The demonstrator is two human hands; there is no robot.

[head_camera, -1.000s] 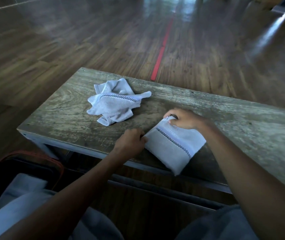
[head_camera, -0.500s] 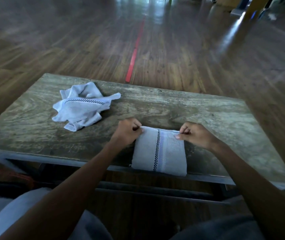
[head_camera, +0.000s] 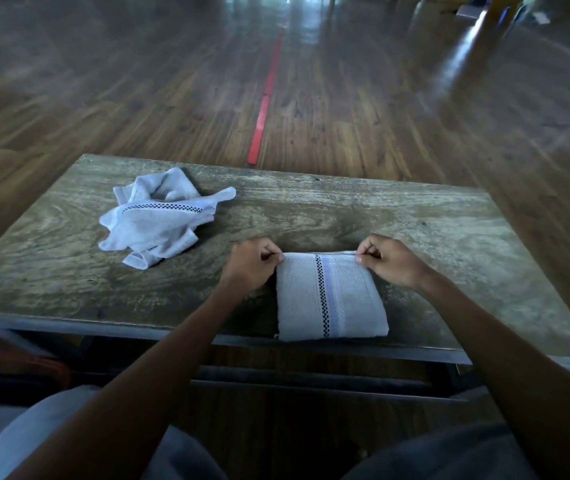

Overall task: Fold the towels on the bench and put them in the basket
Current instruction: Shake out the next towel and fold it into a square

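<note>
A folded white towel (head_camera: 330,297) with a black checked stripe lies at the near edge of the wooden bench (head_camera: 68,271). My left hand (head_camera: 250,266) pinches its far left corner. My right hand (head_camera: 389,263) pinches its far right corner. A second white towel (head_camera: 158,221) lies crumpled on the bench's left part, apart from both hands. At the lower left only a dark edge with an orange rim (head_camera: 16,363) shows, possibly the basket.
Dark wooden floor with a red line (head_camera: 264,105) stretches beyond the bench. My knees in light trousers (head_camera: 16,441) fill the bottom of the view. The bench's right part (head_camera: 484,244) is bare wood.
The folded towel has been turned so its stripe runs toward me. Both hands shifted to its far corners. The view has swung right, so less of the basket shows.
</note>
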